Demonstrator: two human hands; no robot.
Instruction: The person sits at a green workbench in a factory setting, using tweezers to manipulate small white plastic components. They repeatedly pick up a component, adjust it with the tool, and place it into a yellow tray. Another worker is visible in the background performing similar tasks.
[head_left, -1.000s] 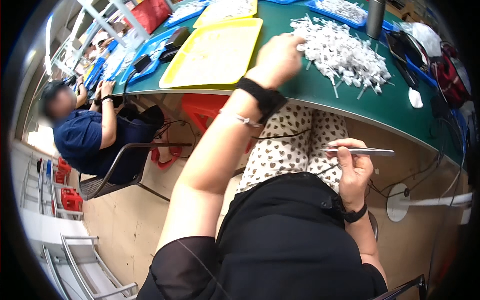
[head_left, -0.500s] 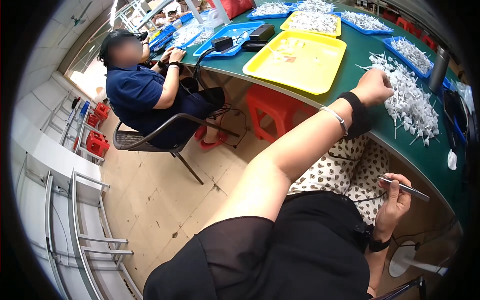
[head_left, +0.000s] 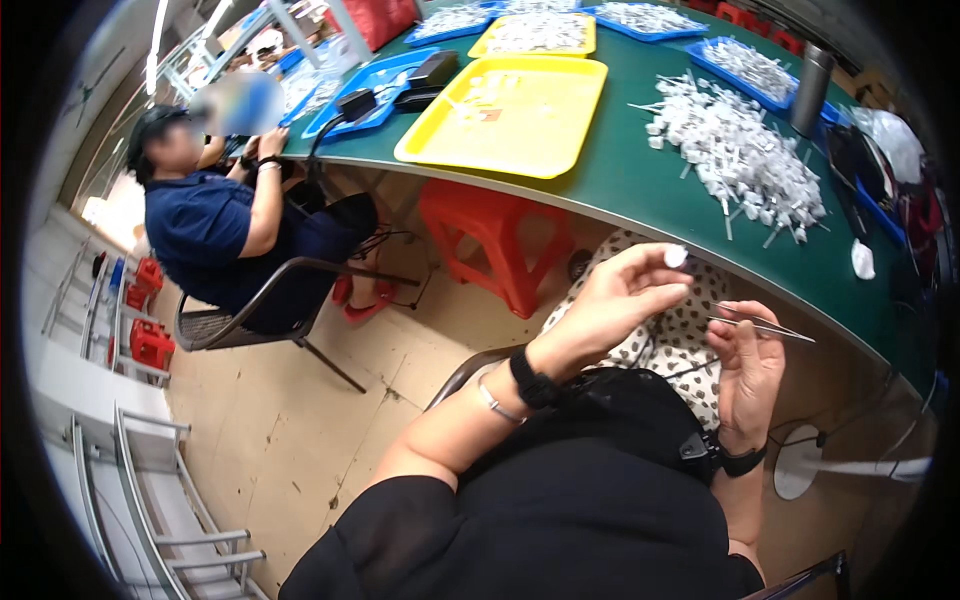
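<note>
My left hand (head_left: 615,305) is raised just off the table's near edge, pinching a small white plastic piece (head_left: 676,257) at the fingertips. In my right hand (head_left: 745,375), close by and a little lower, is a pair of metal tweezers (head_left: 765,325), held between thumb and fingers. Its two arms look spread at the tips pointing right. Beyond both hands, a loose pile of small white plastic pieces with thin stems (head_left: 735,150) lies on the green table (head_left: 630,190). The exact shape of the pinched piece is too small to make out.
A yellow tray (head_left: 550,140) with a few bits stands left of the pile. A blue tray of white pieces (head_left: 750,70) and a dark metal flask (head_left: 812,90) stand behind it. A red stool (head_left: 490,235) is under the table. A seated co-worker (head_left: 205,215) is at left.
My left hand has come back from the pile toward me, now with a white piece in its fingertips. My right hand with the tweezers has risen slightly toward it. The view has shifted.
</note>
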